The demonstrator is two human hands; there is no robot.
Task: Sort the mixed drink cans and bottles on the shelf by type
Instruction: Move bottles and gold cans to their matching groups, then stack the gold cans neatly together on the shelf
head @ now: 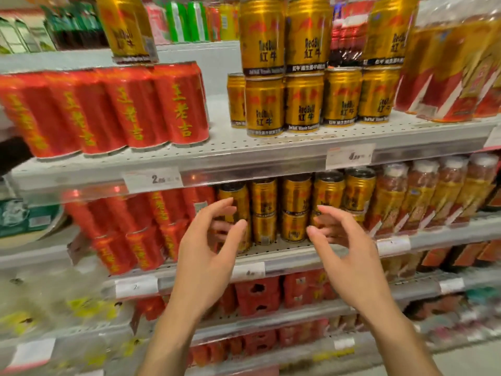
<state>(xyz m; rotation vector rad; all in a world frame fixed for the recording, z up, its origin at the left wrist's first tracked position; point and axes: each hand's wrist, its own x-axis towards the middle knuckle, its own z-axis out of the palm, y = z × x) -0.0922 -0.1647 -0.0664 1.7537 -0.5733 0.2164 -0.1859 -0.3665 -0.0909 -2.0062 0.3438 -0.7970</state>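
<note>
Bare-skinned, the left hand [210, 248] and right hand [344, 248] reach toward the middle shelf [271, 257]; each grip is half open, fingers loosely curved, holding nothing. Just beyond the fingertips stand gold cans [294, 210], stacked two high, with red cans [135, 229] to their left and amber bottles [433, 194] to their right. On the upper shelf [244, 156], farther back, a row of red cans [108, 109] stands left, well apart from stacked gold Red Bull cans [303, 101]; one gold can [126, 25] stands on top of the red row.
</note>
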